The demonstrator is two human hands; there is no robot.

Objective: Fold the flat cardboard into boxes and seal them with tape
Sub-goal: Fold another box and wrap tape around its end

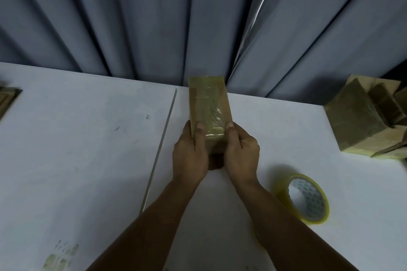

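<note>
The box point(208, 108) sat at the centre of the frame, seemingly lifted off the table point(88, 138). Its near end was grasped from both sides: the left hand point(190, 156) and the right hand point(241, 154) each curled round an edge, thumbs flat on the taped top. The step looked like smoothing the seal. To do it well, the thumbs should press firmly along the strip toward the far end, working out the wrinkles on its right side, while the fingers beneath brace the panel against caving. The box was a narrow block of matte brown cardboard under glossy, yellowish, crinkled film. The roll point(305, 199), a translucent yellow ring with a patterned white core, lay at lower right. Similarly taped boxes point(361, 116) were piled at the right edge. The table was white and scuffed.
</note>
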